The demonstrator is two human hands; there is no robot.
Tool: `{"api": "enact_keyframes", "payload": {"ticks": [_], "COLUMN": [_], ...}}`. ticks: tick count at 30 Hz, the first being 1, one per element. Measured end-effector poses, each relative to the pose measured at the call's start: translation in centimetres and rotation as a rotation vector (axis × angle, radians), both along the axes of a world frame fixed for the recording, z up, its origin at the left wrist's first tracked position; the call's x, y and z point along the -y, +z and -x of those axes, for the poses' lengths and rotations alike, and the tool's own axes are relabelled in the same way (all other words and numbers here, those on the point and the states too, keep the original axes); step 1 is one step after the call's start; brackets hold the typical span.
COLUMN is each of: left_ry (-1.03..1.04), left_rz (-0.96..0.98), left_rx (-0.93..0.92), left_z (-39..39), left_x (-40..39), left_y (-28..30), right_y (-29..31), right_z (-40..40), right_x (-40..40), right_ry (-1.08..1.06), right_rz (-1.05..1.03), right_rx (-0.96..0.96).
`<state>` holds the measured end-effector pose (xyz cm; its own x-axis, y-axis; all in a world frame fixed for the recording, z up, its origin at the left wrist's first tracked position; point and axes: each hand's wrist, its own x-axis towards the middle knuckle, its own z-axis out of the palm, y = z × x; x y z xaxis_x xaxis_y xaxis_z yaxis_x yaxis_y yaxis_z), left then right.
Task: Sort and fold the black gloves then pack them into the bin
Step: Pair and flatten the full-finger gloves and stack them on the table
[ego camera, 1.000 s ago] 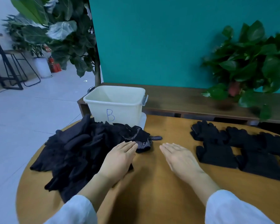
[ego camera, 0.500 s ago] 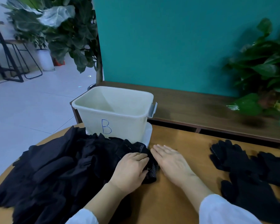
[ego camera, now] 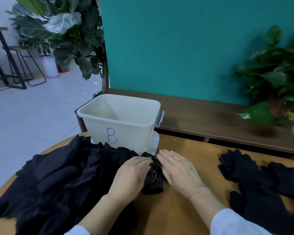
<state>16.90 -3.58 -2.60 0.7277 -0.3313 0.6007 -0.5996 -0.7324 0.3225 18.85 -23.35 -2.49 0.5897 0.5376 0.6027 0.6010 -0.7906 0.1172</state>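
Both hands on one dotted glove, right by the bin

The glove (ego camera: pixel 153 181) lies on the bench (ego camera: pixel 185 209) between the hands, just near of the bin (ego camera: pixel 119 119), long axis near-to-far, far end bunched. Left hand (ego camera: pixel 132 177) has its grip curled, pinching the glove's edge; right hand (ego camera: pixel 178 170) lies flat, fingers spread. Risk: the pinch drags pile (ego camera: pixel 61 180) gloves along, or the fold slips loose.

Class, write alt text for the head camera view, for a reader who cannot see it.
Two hands work a dotted black glove on a round wooden table: the left hand curls over its edge, the right hand lies flat beside it. A heap of black gloves lies left, more gloves right, and a white bin marked B stands behind.
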Motion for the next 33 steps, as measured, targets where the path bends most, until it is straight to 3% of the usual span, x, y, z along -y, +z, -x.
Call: {"api": "enact_keyframes", "payload": {"ticks": [9,15,17,25,33], "left_ry": [-0.144,-0.289,-0.321,-0.487,-0.458], "left_rz": [0.184,0.547,0.61,0.706,0.705], "left_rx": [-0.09,-0.407,-0.42,-0.566,-0.554], "left_z": [6.1,13.7,15.9,23.6,24.8], "left_x": [-0.2,1.2,1.7,4.2,7.6], "left_y": [7.7,11.3,12.3,14.3,14.3], "right_y": [8.8,11.7,12.3,13.9,14.0], "right_z": [7.7,16.5,19.0,28.3,31.3], "right_x": [0.6,1.8,2.4,4.8,7.8], "right_ry": [0.015,-0.039,-0.045,0.025,0.026], "right_rz": [-0.131,-0.528,-0.629,-0.81,-1.004], "right_rx": [0.017,-0.262,-0.357,-0.428,-0.527]}}
